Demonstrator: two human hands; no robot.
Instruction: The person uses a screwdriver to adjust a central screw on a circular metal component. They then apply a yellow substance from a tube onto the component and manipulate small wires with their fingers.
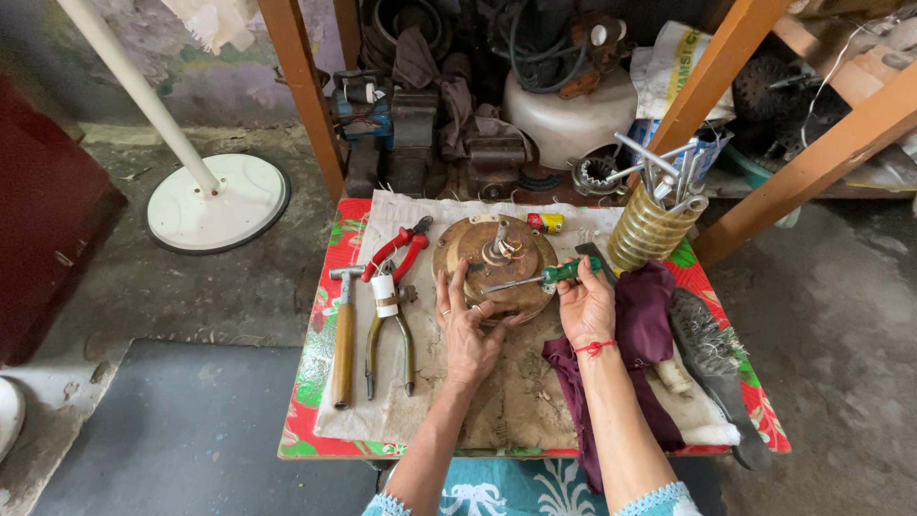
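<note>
Cluttered workshop floor, low table [315, 382] under dirty cloth. Round metal motor housing [497, 263] at table's twelve o'clock: probably heavy, rigid, best steadied by the rim. Left hand [468, 330] spread wide on its six o'clock edge; right hand [586, 308] gripped green-handled screwdriver [540, 278], tip at three o'clock.

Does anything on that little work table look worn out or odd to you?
The round metal motor housing under the left hand looks rusty and stained. The cloth beneath it is grimy. The right hand holds a green-handled screwdriver against it. Nothing looks spilled.
</note>
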